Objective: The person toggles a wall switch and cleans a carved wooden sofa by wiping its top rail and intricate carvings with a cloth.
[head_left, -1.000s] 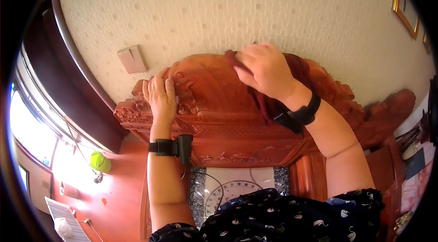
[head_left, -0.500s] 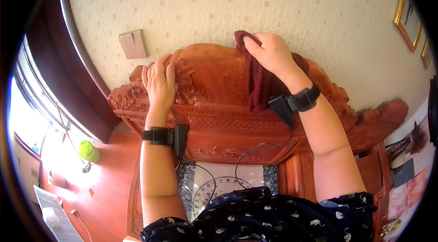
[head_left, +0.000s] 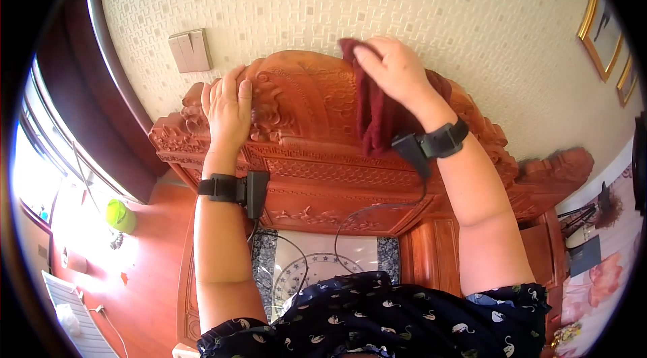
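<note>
A carved reddish-brown wooden headboard-like panel (head_left: 317, 135) stands against the patterned wall. My left hand (head_left: 228, 105) lies on the carving at its upper left, fingers apart over the top edge, holding nothing. Near the top right of the panel, my right hand (head_left: 394, 68) grips a dark red cloth (head_left: 377, 112). The cloth hangs down over the front of the wood, and one corner sticks up beside the thumb. Part of the fingers behind the cloth is hidden. Both wrists wear black straps with small devices and cables.
A light switch (head_left: 190, 50) is on the wall at the upper left. A green bucket (head_left: 120, 216) stands on the reddish floor by the bright window. Gold picture frames (head_left: 600, 31) hang at the right. Cables hang in front of the panel.
The whole view has shifted slightly, with the panel a little further up and left. My right hand still grips the cloth near the top edge, and my left hand remains on the carving.
</note>
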The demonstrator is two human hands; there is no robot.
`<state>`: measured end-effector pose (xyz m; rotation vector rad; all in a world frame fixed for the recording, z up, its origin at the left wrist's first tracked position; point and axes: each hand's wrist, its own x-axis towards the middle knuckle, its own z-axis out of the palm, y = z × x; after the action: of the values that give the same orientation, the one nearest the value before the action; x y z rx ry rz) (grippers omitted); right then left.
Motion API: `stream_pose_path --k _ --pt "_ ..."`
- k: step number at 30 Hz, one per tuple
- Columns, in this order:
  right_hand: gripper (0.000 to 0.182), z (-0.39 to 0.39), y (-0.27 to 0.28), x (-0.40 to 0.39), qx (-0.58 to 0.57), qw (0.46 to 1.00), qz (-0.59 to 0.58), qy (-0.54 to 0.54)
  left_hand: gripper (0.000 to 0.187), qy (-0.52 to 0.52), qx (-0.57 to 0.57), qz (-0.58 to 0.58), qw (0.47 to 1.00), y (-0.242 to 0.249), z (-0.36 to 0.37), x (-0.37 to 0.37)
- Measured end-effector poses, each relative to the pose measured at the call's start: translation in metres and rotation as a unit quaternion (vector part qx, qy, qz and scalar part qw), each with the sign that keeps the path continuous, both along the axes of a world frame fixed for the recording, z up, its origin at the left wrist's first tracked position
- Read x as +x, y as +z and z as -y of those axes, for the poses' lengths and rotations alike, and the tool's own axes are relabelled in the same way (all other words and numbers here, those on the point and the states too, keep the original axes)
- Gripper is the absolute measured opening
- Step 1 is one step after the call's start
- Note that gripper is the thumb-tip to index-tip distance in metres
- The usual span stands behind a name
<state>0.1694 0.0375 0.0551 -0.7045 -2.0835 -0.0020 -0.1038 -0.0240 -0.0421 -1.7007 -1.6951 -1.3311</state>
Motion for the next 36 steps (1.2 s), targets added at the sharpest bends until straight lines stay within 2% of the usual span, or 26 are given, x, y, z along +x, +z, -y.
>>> stream_pose_path --k 1,2,4,6,7,8,9,10,11,12,14,16,17,18,20,21,22,24,25,26,28,30,32,34,35,36 --pt "0.029 0.005 -0.001 0.000 0.133 0.984 0.115 0.003 0.037 0.000 0.000 0.001 1.000 0.000 0.000 0.000" --pt "0.027 0.009 -0.002 0.000 0.178 0.978 0.094 0.046 0.037 -0.001 -0.005 0.002 1.000 0.001 0.001 0.000" --pt "0.029 0.014 -0.004 0.006 0.095 0.981 0.023 0.167 0.037 -0.002 -0.008 0.004 1.000 0.001 0.001 0.000" --pt "0.032 0.021 -0.009 0.013 -0.044 0.988 -0.095 0.112 0.037 -0.002 -0.010 0.009 1.000 0.002 0.002 0.001" --pt "0.037 0.024 0.001 0.023 -0.136 0.981 -0.136 0.035 0.037 -0.005 -0.012 0.007 1.000 0.001 0.002 0.002" --pt "0.035 0.022 0.004 0.024 -0.170 0.942 -0.282 0.061 0.037 -0.002 -0.013 0.005 1.000 0.001 0.002 0.001" --pt "0.032 0.027 0.010 0.027 -0.236 0.870 -0.421 0.106 0.037 0.002 -0.012 0.004 1.000 0.001 0.001 0.000" --pt "0.030 0.034 0.019 0.030 -0.292 0.770 -0.546 0.150 0.037 -0.001 -0.011 0.004 1.000 0.001 0.001 -0.001" --pt "0.027 0.043 0.024 0.038 -0.279 0.733 -0.604 0.142 0.038 0.001 -0.009 0.002 1.000 0.000 0.000 -0.002" --pt "0.031 0.044 0.019 0.054 -0.256 0.731 -0.615 0.149 0.038 0.001 -0.008 -0.001 1.000 -0.001 -0.001 -0.002" --pt "0.054 0.038 0.010 0.106 -0.222 0.778 -0.584 0.065 0.038 0.015 -0.017 -0.010 1.000 -0.001 -0.001 -0.003" --pt "0.054 0.017 -0.010 0.178 -0.104 0.817 -0.568 -0.015 0.039 0.020 -0.026 -0.009 0.999 0.001 0.000 -0.003" --pt "0.052 0.023 -0.011 0.203 -0.068 0.807 -0.583 -0.067 0.039 0.019 -0.029 -0.009 0.999 0.001 -0.001 -0.003" --pt "0.052 0.031 -0.014 0.224 -0.053 0.801 -0.597 -0.015 0.040 0.015 -0.047 -0.005 0.999 0.003 0.001 -0.002" --pt "0.050 0.087 0.001 0.210 -0.073 0.876 -0.449 0.162 0.040 0.022 -0.053 -0.008 0.998 0.001 -0.001 -0.004" --pt "0.049 0.077 0.004 0.224 -0.064 0.856 -0.507 0.074 0.041 0.012 -0.061 0.001 0.998 0.003 0.000 -0.002" --pt "0.048 0.066 0.014 0.212 0.021 0.838 -0.546 -0.003 0.041 0.008 -0.062 -0.005 0.998 0.002 0.000 -0.003" --pt "0.040 0.073 0.025 0.181 -0.031 0.856 -0.493 -0.151 0.042 0.010 -0.058 -0.005 0.998 0.000 -0.003 -0.006" --pt "0.032 0.062 0.021 0.166 0.089 0.901 -0.392 -0.163 0.043 0.006 -0.066 -0.003 0.998 0.002 -0.001 -0.005" --pt "0.025 0.050 0.018 0.151 0.205 0.923 -0.278 -0.171 0.043 0.004 -0.068 -0.009 0.998 0.002 -0.001 -0.004" --pt "0.019 0.048 0.022 0.114 0.207 0.947 -0.211 -0.127 0.044 -0.016 -0.065 0.014 0.998 0.003 -0.001 -0.005" --pt "0.017 0.035 0.020 0.079 0.222 0.951 -0.176 -0.127 0.044 -0.018 -0.065 0.014 0.998 0.000 -0.002 -0.007" --pt "0.017 0.028 0.017 0.049 0.044 0.974 -0.042 -0.218 0.043 -0.023 -0.060 0.009 0.998 0.001 -0.004 -0.008" --pt "0.022 0.025 -0.003 0.034 0.052 0.948 0.154 -0.274 0.041 -0.021 -0.066 0.016 0.997 0.004 0.000 -0.005" --pt "0.025 0.026 -0.012 0.036 0.123 0.957 0.095 -0.243 0.041 -0.016 -0.062 0.010 0.998 0.004 0.001 -0.005" --pt "0.025 0.028 -0.018 0.037 0.119 0.957 0.093 -0.249 0.040 -0.013 -0.058 0.004 0.998 0.003 0.002 -0.004"
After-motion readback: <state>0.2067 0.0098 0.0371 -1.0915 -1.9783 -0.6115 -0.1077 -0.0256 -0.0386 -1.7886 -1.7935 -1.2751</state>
